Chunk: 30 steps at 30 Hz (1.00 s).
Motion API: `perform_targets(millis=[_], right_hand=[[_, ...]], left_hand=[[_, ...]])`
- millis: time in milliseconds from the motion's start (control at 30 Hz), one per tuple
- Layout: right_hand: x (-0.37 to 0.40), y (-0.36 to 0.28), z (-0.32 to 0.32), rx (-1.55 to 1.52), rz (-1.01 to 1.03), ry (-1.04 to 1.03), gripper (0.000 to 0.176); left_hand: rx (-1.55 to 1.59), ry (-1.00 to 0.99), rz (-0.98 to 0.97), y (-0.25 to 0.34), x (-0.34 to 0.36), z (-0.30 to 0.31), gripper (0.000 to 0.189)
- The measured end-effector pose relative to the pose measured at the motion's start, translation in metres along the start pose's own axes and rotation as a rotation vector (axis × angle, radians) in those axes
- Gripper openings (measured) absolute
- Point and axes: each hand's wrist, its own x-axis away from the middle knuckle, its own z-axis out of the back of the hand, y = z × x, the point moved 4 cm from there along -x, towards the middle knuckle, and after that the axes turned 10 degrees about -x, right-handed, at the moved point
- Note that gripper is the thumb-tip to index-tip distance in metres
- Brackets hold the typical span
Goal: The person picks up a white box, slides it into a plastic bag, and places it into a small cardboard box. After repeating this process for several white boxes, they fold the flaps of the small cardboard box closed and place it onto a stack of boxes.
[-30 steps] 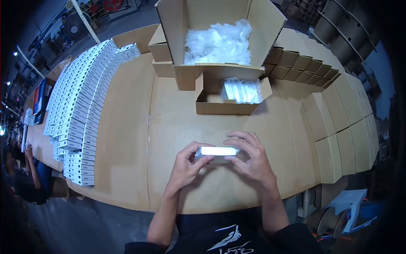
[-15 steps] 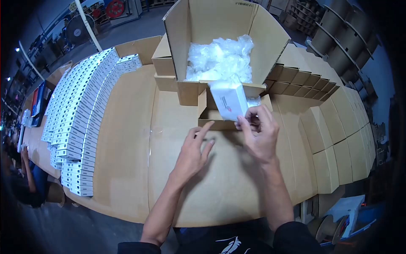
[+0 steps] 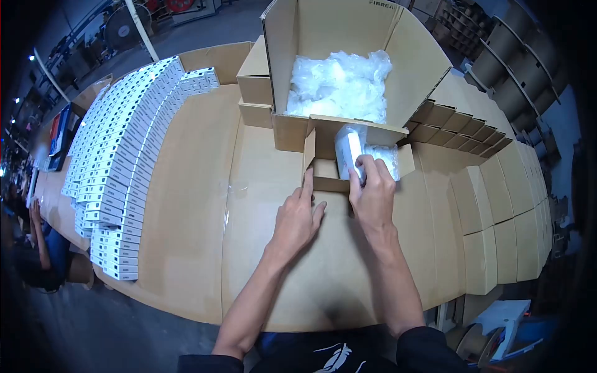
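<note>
White packet (image 3: 355, 148): upright in the small box's opening (image 3: 329, 184), left of the wrapped packets (image 3: 387, 158); standing on edge presumably lets it share their row.
Right grip (image 3: 375, 196): pinching the packet's near end between thumb and fingers, probably leaving its far end free; forearm reaching forward, knuckles up.
Left grip (image 3: 295, 217): spread, holding nothing, index finger extended to the box's front-left corner, seemingly steadying it.

Workshop-type packing area: cardboard-covered bench (image 3: 186, 186), stacked white boxes (image 3: 121, 143), large spools (image 3: 519, 62), machinery (image 3: 124, 30).
</note>
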Motion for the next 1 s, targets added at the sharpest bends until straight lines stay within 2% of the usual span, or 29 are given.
perform_targets(millis=[133,333,467,567,667,767,900,933,1000], right_hand=[[-0.006,0.011,-0.014,0.084,-0.059,-0.024,0.022],[-0.021,0.020,-0.033,0.235,-0.218,-0.108,0.014],[-0.016,0.021,-0.033,0.312,-0.208,-0.110,0.013],[-0.013,0.005,-0.024,0.333,-0.210,-0.209,0.019],[-0.001,-0.020,-0.018,0.393,-0.214,-0.284,0.031],[-0.006,-0.055,-0.022,0.291,-0.034,-0.065,0.039],[-0.041,-0.129,-0.073,-0.010,0.107,-0.248,0.043],[-0.052,-0.142,-0.096,0.040,0.248,-0.297,0.042],[-0.075,-0.165,-0.142,-0.051,0.290,-0.424,0.042]], left_hand=[[-0.029,0.023,-0.009,-0.002,0.000,0.000,0.085],[-0.078,0.046,0.004,-0.005,0.000,0.003,0.081],[-0.084,0.054,-0.003,-0.007,0.004,0.011,0.076],[0.074,0.046,-0.176,-0.013,0.007,0.025,0.076],[0.272,-0.031,-0.161,-0.029,0.013,0.067,0.076],[0.205,0.078,-0.065,-0.077,0.005,0.121,0.069],[-0.029,0.240,-0.022,-0.153,-0.033,0.169,0.056],[-0.066,0.269,0.001,-0.172,-0.047,0.176,0.055],[-0.141,0.397,-0.020,-0.210,-0.079,0.186,0.053]])
